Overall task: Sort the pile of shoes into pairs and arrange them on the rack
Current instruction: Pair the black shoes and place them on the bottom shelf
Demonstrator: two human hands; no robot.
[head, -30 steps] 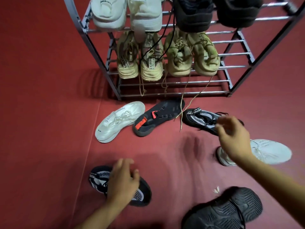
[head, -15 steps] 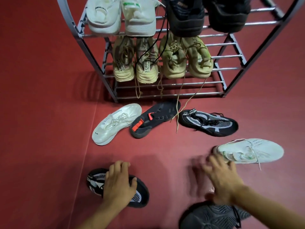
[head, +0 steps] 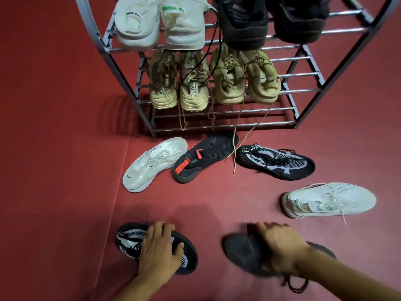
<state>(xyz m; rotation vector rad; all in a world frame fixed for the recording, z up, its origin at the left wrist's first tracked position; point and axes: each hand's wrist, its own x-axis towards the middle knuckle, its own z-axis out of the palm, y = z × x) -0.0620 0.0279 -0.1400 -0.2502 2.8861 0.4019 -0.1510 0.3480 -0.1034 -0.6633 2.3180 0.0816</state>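
Note:
My left hand [head: 159, 252] presses down on a black-and-white knit shoe [head: 128, 237] on the red floor at the lower left; whether it grips the shoe I cannot tell. My right hand [head: 280, 246] is closed on a dark grey shoe [head: 243, 250] at the lower right, blurred with motion. Its likely mate, a black shoe with a red tab [head: 201, 157], lies in front of the rack. The matching black-and-white shoe [head: 277, 162] lies to the right of it. Two white shoes lie apart: one white shoe [head: 152, 164] on the left, another white shoe [head: 329, 199] on the right.
The metal rack [head: 217, 127] stands ahead. Its upper shelf holds a white pair [head: 160, 22] and a black pair [head: 271, 20]. The middle shelf holds two beige pairs [head: 212, 83] with laces hanging down to the floor. The lowest shelf holds no shoes.
My right hand came back from the far black-and-white shoe to the dark grey shoe near me and closed on it, shifting it left. My left hand stayed on its shoe.

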